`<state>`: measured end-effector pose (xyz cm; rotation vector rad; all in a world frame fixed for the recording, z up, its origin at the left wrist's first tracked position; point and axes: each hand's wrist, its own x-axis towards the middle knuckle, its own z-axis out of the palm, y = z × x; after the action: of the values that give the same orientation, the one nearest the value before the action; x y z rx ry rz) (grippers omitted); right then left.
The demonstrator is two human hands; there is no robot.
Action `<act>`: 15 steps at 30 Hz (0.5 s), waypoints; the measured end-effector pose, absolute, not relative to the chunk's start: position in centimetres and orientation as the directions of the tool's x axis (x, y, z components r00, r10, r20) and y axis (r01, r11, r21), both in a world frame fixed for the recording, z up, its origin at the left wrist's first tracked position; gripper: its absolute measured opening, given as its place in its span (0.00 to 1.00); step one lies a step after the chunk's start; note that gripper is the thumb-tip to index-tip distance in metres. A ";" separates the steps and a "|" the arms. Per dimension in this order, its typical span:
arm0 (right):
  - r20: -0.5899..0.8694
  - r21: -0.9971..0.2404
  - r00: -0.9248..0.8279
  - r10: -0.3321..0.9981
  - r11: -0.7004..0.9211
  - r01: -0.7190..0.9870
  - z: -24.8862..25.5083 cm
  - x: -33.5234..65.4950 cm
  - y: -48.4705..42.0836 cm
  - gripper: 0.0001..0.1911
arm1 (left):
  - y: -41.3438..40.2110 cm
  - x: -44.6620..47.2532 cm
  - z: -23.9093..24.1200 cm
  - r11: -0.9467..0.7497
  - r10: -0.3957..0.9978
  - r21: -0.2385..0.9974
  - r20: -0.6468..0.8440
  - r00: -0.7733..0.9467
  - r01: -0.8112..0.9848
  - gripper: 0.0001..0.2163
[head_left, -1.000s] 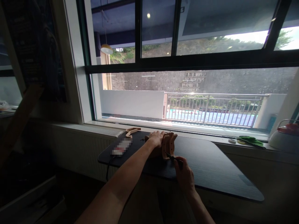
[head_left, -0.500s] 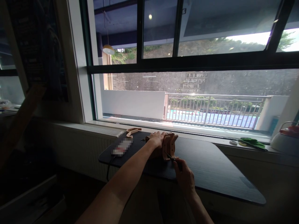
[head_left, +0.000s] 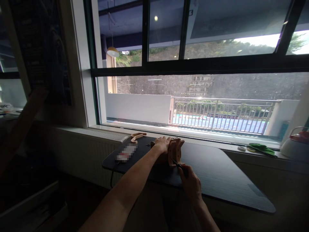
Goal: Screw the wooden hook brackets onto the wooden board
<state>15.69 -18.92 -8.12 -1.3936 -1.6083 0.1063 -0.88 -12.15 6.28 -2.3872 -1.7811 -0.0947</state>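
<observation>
A brown wooden piece with curved, bracket-like ends and small dark holes [head_left: 172,150] sits on the dark table [head_left: 212,174]. My left hand [head_left: 162,143] presses down over its left part, fingers wrapped across the top; the fingertips are partly hidden behind it. In my right hand [head_left: 192,181] is a slim screwdriver [head_left: 179,165] with a dark handle. Its shaft points up and left, with the tip at the near lower face of the wooden piece. I cannot tell whether the tip sits in a screw or a hole.
A loose curved wooden piece [head_left: 136,138] lies at the table's back left. Nearer is a blurred-out phone-like object [head_left: 126,152] with a black cable. Small dark bits [head_left: 148,145] lie beside the work. A green cloth [head_left: 262,149] and a white kettle-like vessel [head_left: 293,146] are on the windowsill.
Both hands hold nearly the same place. My right hand and the screwdriver handle have turned very slightly; the wooden piece stays put.
</observation>
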 end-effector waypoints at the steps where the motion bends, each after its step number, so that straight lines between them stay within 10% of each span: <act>1: 0.585 -0.614 0.127 0.801 0.335 0.715 -8.0 15.7 -18.9 0.16 | -12.2 -0.9 6.3 -0.278 0.946 -0.091 0.146 0.289 0.956 0.40; 15: 0.555 -0.646 0.137 0.821 0.321 0.692 -7.9 15.9 -18.8 0.17 | -11.9 -0.9 6.3 -0.290 0.947 -0.079 0.124 0.298 0.954 0.38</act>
<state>15.92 -18.84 -7.93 -1.4098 -1.5923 0.1616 -0.93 -11.89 6.31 -2.4165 -1.7825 -0.0789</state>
